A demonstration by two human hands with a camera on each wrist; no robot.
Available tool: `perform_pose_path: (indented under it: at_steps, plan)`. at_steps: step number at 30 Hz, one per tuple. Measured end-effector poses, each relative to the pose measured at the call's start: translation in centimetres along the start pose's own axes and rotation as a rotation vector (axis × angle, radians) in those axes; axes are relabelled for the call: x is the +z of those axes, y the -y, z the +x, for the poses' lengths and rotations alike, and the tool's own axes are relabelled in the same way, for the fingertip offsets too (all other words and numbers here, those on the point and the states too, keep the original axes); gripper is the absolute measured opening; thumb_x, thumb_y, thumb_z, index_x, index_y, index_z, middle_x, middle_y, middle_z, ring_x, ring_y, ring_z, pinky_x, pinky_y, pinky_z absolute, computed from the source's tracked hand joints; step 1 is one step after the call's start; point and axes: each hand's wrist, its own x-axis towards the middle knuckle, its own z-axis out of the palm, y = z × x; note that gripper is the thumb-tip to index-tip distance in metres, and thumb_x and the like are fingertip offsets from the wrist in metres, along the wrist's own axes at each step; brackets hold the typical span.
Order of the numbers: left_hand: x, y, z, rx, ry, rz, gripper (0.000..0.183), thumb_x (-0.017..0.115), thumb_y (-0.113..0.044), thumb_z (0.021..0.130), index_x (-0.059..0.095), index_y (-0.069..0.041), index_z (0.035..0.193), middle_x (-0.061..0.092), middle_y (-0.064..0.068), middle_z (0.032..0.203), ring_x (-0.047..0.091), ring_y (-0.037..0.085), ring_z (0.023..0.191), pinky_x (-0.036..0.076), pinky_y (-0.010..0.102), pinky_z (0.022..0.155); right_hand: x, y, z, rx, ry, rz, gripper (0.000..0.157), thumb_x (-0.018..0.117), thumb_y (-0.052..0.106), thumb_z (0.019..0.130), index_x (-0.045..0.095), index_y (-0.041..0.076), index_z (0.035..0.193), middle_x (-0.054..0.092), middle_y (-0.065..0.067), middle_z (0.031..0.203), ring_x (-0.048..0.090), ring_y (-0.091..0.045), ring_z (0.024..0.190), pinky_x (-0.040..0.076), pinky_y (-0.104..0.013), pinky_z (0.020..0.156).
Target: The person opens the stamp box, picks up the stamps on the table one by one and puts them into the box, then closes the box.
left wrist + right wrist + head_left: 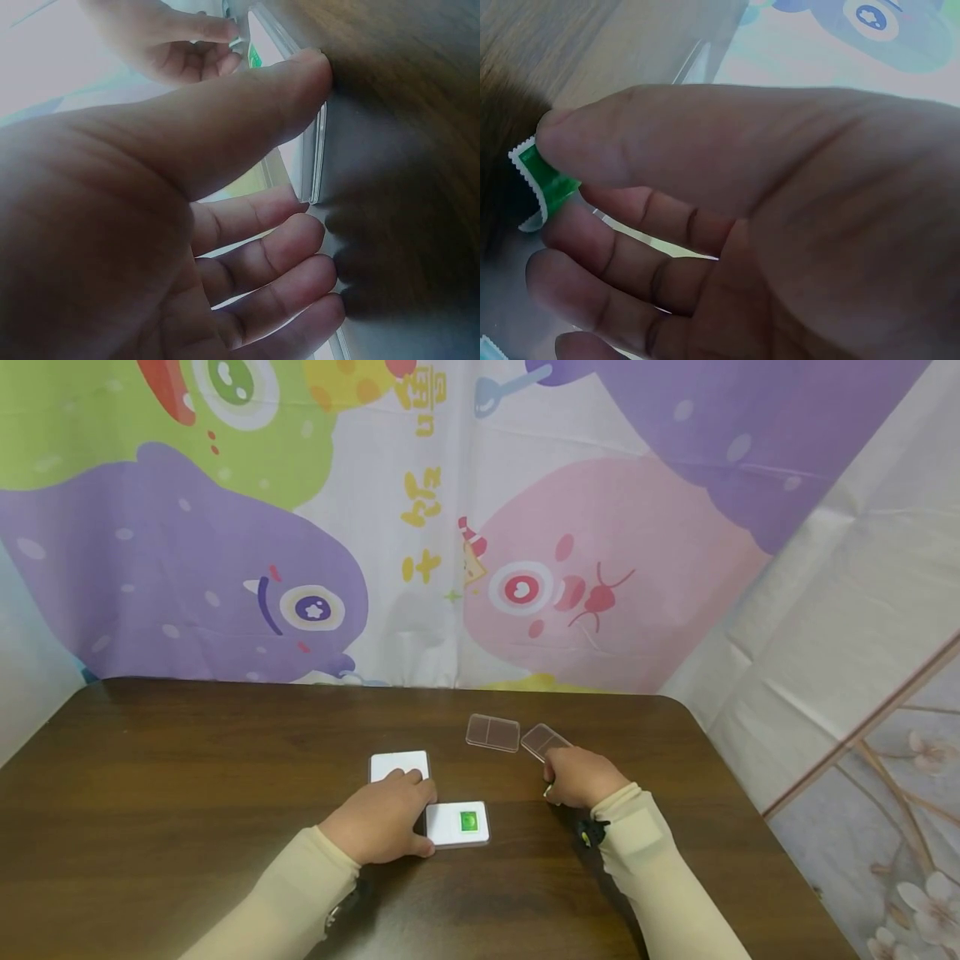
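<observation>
A flat clear case with a white insert (442, 832) lies on the table, bearing a green stamp (468, 822). My left hand (384, 817) holds this case at its left end; the thumb lies along the near corner and the index finger is by the far one, as the left wrist view shows. A second white-backed case (399, 762) sits behind, partly covered by the left fingers. To the right, my right hand (583, 778) pinches another stamp (551, 184), green with a white toothed border and curled, between thumb and index finger, above the table.
Two transparent plastic covers lie farther back: one cover (492, 732) in the middle, the other cover (542, 740) partly behind the right hand. A pale toothed-edge piece (490, 349) shows at the right wrist view's lower left. A printed cloth (420, 635) hangs behind the brown table (187, 793).
</observation>
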Motion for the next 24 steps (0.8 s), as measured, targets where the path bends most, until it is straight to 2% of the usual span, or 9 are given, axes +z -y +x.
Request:
perform_pose_path:
  at_steps: [10,24]
  plan:
    - [-0.01,-0.08,-0.11,0.004,-0.005,-0.002,0.05,0.092,-0.031,0.076,0.064,-0.004,0.107,0.062,0.007,0.097,0.056,0.025,0.09,0.052,0.046,0.081,-0.1,0.23,-0.23,-0.053,0.063,0.071,0.019,0.08,0.01,0.084,0.061,0.011,0.084,0.06,0.001,0.082,0.055,-0.017,0.074,0.046,-0.034,0.069]
    - [-0.08,-0.13,-0.1,0.001,-0.002,-0.004,0.049,0.092,-0.031,0.076,0.064,-0.004,0.107,0.062,0.008,0.097,0.056,0.025,0.091,0.052,0.047,0.081,0.11,-0.6,0.11,-0.084,0.085,0.163,0.021,0.08,0.007,0.084,0.06,0.011,0.081,0.058,0.0,0.079,0.052,-0.017,0.07,0.042,-0.031,0.063]
